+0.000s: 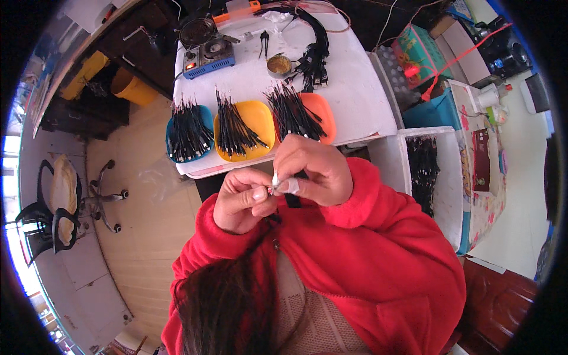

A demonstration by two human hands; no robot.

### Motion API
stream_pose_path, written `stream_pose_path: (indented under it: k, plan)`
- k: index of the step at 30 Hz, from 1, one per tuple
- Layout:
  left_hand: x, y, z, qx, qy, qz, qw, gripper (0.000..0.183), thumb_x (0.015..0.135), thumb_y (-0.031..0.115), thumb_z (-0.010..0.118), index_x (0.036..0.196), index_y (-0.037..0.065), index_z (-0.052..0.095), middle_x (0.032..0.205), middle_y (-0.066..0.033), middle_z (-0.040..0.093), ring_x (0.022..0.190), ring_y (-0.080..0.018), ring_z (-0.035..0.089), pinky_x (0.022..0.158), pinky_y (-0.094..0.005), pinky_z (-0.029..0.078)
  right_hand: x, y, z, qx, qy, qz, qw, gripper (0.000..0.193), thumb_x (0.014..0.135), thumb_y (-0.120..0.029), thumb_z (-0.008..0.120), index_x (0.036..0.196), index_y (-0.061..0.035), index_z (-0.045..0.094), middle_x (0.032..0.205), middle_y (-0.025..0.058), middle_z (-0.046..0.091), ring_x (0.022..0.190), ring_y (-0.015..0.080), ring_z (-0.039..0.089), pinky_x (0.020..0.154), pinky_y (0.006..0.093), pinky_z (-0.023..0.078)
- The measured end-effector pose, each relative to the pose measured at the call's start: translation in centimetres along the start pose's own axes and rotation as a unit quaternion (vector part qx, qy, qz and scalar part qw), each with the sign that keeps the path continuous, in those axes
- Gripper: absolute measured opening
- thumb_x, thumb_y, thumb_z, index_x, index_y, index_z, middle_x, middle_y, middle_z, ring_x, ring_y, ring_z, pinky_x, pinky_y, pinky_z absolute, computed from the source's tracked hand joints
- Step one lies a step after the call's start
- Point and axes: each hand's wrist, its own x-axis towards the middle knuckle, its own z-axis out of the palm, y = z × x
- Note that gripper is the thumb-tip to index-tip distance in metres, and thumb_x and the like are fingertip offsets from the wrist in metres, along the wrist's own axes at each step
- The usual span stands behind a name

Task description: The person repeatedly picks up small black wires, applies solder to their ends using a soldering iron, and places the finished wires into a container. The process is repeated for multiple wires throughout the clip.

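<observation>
My left hand (244, 201) and my right hand (313, 171) meet in front of my chest, just off the table's near edge. Both are closed in a pinch, fingertips almost touching. A small white piece (275, 177) stands up between the right thumb and forefinger. White tape (290, 186) wraps the right thumb. What the left fingertips pinch is mostly hidden. Beyond my hands, bundles of short black cables with metal plugs lie in a blue tray (168, 139), a yellow tray (267, 115) and an orange tray (324, 109).
On the white table (361, 106) stand a small blue hot plate (210, 59), a round tin (279, 66) of brownish material and a heap of black cables (313, 56). A white foam box (449, 177) with more cables is at right, an office chair (59, 207) at left.
</observation>
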Motion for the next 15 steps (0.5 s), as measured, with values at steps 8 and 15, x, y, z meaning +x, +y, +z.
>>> stream_pose_path:
  k: [8, 15]
  plan:
    - [1.9, 2.2, 0.1, 0.165, 0.085, 0.062, 0.981, 0.016, 0.085, 0.004, 0.063, 0.099, -0.003, 0.066, 0.075, -0.0084, 0.063, 0.051, -0.0075, 0.042, 0.048, -0.0222, 0.034, 1.2, 2.2, -0.9, -0.027, 0.032, 0.027, 0.999, 0.014, 0.079, -0.007, 0.069, 0.091, -0.0038, 0.062, 0.088, 0.0067, 0.061, 0.08, 0.0221, 0.058, 0.072, 0.0305, 0.047]
    - [5.6, 9.7, 2.2, 0.542, 0.178, 0.085, 0.817, 0.013, 0.088, 0.002, 0.06, 0.097, -0.006, 0.064, 0.075, -0.0064, 0.065, 0.062, -0.0082, 0.056, 0.06, -0.0219, 0.046, 1.8, 6.2, -2.7, 0.082, 0.138, 0.118, 0.98, 0.019, 0.088, -0.019, 0.063, 0.093, -0.0002, 0.061, 0.088, 0.0081, 0.061, 0.078, 0.0188, 0.058, 0.071, 0.0272, 0.046]
